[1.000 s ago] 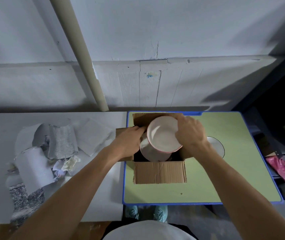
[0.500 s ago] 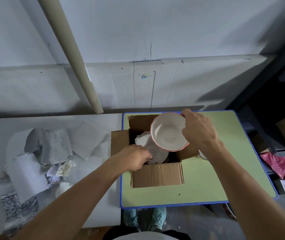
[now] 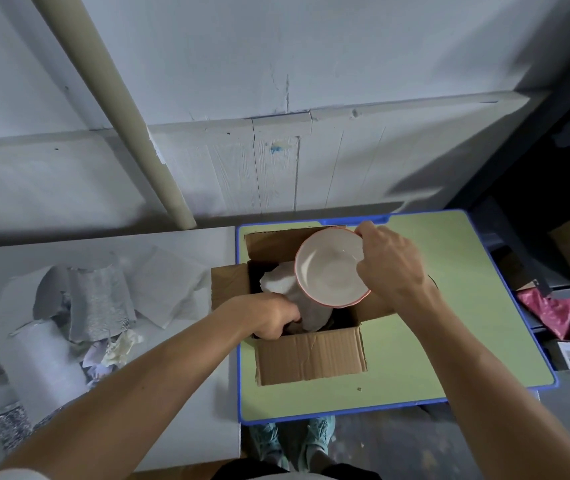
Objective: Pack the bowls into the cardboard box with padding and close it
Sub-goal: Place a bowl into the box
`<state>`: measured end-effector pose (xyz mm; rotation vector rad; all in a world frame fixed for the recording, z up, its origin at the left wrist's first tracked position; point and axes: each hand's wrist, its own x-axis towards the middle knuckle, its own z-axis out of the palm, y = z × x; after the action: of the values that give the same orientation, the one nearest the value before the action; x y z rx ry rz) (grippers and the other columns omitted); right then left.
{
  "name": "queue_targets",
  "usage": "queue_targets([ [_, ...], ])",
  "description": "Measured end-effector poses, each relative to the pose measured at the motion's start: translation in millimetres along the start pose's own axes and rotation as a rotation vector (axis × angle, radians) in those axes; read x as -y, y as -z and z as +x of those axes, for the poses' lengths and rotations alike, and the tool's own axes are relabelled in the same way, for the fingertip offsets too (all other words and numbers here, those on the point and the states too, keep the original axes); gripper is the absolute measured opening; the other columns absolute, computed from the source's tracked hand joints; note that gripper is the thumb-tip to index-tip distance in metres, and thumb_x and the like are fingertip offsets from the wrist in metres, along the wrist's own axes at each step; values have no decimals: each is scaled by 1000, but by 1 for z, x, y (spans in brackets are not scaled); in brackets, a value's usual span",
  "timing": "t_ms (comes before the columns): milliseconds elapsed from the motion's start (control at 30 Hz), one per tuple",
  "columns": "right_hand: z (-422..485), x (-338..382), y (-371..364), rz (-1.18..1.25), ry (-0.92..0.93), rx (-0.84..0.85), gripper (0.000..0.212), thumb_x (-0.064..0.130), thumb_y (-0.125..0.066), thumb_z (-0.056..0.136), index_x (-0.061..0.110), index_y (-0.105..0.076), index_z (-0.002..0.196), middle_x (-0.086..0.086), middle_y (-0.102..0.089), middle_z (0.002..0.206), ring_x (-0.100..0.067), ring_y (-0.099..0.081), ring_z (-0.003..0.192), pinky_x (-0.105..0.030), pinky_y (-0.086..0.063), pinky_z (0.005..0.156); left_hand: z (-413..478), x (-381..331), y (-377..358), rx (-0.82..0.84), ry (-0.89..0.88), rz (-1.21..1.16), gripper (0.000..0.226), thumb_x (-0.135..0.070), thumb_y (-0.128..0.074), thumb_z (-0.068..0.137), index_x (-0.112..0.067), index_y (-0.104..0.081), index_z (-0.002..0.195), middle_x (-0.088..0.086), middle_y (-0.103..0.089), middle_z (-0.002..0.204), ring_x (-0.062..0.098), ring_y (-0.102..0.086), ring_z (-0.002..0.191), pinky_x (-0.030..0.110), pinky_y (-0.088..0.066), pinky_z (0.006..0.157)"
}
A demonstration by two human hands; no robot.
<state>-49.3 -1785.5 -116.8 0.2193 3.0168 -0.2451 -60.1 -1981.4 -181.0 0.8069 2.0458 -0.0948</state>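
An open cardboard box (image 3: 311, 358) stands on the green table (image 3: 449, 341) with its flaps spread. My right hand (image 3: 392, 263) grips a white bowl with a red rim (image 3: 328, 268) by its right edge, tilted above the box opening. Beneath the bowl, white padding (image 3: 283, 284) lies inside the box. My left hand (image 3: 269, 318) reaches into the box's near left corner, its fingers curled on the padding's edge. Whatever lies deeper in the box is hidden.
A pile of padding sheets, foam wrap and crumpled paper (image 3: 68, 317) covers the white table (image 3: 190, 393) at the left. A beige pipe (image 3: 120, 112) leans against the wall. Boxes and a red bag (image 3: 550, 308) sit on the floor at the right.
My right hand has lifted the bowl up and rightward off the box opening. My left hand moved from the left flap down into the box onto the padding.
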Motion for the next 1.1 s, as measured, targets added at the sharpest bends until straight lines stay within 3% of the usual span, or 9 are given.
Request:
queue_targets([
  [133,2,2,-1,0,8,2,38,3,-51,80,11,-50,117,-10,-60,102,-33,-60,93,-33,-39,71,1,1,-1,-36,-7,14,27,3,-54,90,-12,-59,112,8,-60,102,22,-62,87,33,-56,73],
  [333,3,7,-2,-8,7,14,40,4,-51,80,11,-50,119,-10,-62,104,-33,-61,95,-34,-39,71,-6,5,-4,-154,-42,-15,39,4,-56,90,-17,-57,124,5,-59,111,19,-55,88,28,-48,71],
  [467,3,8,3,-5,3,7,43,3,-52,79,11,-50,121,-11,-61,108,-35,-61,96,-36,-43,76,-10,8,-8,-286,-65,-16,26,-2,-60,92,-23,-62,106,-1,-58,106,14,-55,82,20,-41,63],
  [567,4,7,9,6,-14,4,42,2,-52,78,11,-50,119,-12,-61,106,-35,-60,94,-35,-41,73,-14,16,-9,-374,-75,-84,28,-2,-57,92,-30,-53,89,-6,-58,93,12,-55,77,20,-36,58],
  [667,5,9,13,24,-21,25,41,2,-52,78,10,-50,118,-13,-62,105,-35,-59,93,-35,-40,72,-19,21,-14,-390,-113,-93,33,4,-52,88,-28,-45,92,-3,-57,83,15,-54,72,24,-36,53],
  [833,0,21,6,54,-29,110,37,5,-51,82,7,-49,118,-14,-62,107,-34,-58,97,-33,-36,73,-26,19,-20,-354,-166,-60,65,6,-53,89,-34,-44,138,-3,-63,126,17,-63,105,25,-53,76],
  [967,-9,32,-3,120,-77,200,32,3,-49,84,2,-47,115,-15,-60,100,-31,-50,86,-32,-34,70,-30,20,-30,-465,-225,108,42,-4,-59,91,-27,-59,127,-3,-66,121,16,-63,106,28,-52,87],
  [1033,-13,34,-9,147,-96,226,30,2,-49,84,1,-45,113,-19,-61,104,-35,-55,90,-32,-35,69,-36,20,-37,-530,-209,202,42,-8,-56,94,-26,-56,133,-4,-60,133,17,-50,126,39,-39,109],
  [1100,-16,36,-14,152,-106,243,29,2,-49,84,0,-44,113,-20,-62,108,-37,-58,98,-32,-36,70,-43,23,-42,-586,-158,280,44,-13,-49,98,-25,-49,141,-3,-50,145,17,-36,138,43,-23,115],
])
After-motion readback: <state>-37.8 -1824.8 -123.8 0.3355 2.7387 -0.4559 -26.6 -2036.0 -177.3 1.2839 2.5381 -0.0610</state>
